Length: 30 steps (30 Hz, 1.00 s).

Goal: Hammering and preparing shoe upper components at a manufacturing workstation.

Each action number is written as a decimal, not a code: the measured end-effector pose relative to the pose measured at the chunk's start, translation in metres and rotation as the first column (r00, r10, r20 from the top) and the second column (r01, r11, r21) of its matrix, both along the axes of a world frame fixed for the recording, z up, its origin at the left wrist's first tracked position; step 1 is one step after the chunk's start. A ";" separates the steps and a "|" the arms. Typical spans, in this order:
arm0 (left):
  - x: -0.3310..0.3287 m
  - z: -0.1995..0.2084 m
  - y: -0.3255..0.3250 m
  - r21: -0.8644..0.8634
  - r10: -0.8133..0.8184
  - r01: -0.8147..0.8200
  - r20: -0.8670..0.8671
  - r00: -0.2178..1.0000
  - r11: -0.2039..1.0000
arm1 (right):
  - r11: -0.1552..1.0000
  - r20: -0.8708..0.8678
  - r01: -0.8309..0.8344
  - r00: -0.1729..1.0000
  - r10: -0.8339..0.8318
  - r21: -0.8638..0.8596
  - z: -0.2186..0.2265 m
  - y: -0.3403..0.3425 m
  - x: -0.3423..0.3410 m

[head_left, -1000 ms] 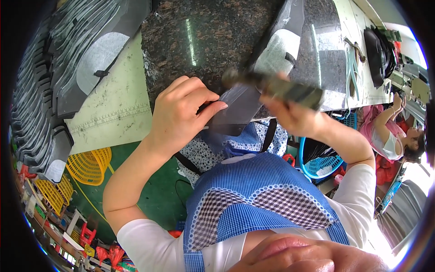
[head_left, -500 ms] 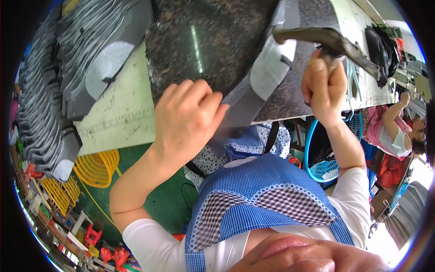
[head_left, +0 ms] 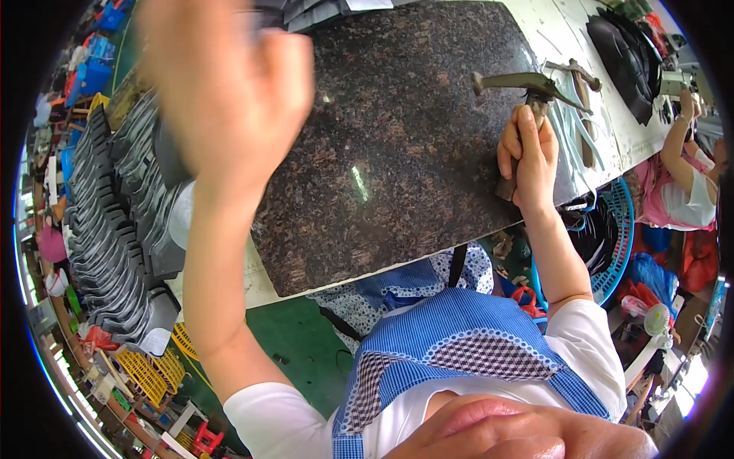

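My right hand (head_left: 529, 157) grips a hammer (head_left: 524, 81) by its handle, above the right part of a dark speckled stone slab (head_left: 397, 153). The metal head is raised over the slab's right edge. My left hand (head_left: 229, 99) reaches far out at the upper left, smeared by motion, and its fingers cannot be made out. It is nearest to a stack of dark grey sheet pieces (head_left: 157, 229), which it partly covers. A long row of similar overlapping pieces (head_left: 107, 245) lies farther left. More grey pieces (head_left: 329, 11) sit beyond the slab.
A second hammer (head_left: 586, 115) and pale strips (head_left: 567, 126) lie right of the slab, before black pieces (head_left: 625, 65). A blue basket (head_left: 625, 229) stands below the table's right side, yellow baskets (head_left: 149, 375) at lower left. Another person (head_left: 677, 187) sits at far right.
My left hand has swung up and away to the left. The grey piece that lay across the slab no longer shows there. My right hand keeps hold of the hammer. The view has shifted.
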State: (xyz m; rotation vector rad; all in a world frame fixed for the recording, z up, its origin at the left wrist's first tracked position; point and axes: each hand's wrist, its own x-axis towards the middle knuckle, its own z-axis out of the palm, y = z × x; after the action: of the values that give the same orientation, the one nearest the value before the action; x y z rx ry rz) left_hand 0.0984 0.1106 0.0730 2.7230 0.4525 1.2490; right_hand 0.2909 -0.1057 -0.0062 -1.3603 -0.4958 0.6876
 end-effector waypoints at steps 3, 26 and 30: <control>0.025 -0.051 0.012 0.120 0.009 0.053 -0.460 0.888 0.991 | 0.998 -0.023 -0.059 0.998 0.059 -0.020 0.000 0.007 -0.007; -0.237 -0.036 -0.011 -0.327 0.379 -0.632 -0.580 0.721 0.703 | 0.997 0.071 -0.066 0.995 0.069 -0.042 -0.012 -0.003 0.001; -0.219 -0.004 -0.071 -0.585 -0.216 -0.205 -0.568 0.794 0.784 | 0.997 0.097 -0.041 0.994 0.048 -0.072 -0.011 -0.001 0.004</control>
State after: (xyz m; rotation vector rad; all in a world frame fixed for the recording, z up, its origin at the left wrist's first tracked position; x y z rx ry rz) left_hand -0.1206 0.0401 0.0692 2.4220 0.7513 0.0760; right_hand 0.2945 -0.1070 -0.0175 -1.4579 -0.5874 0.6813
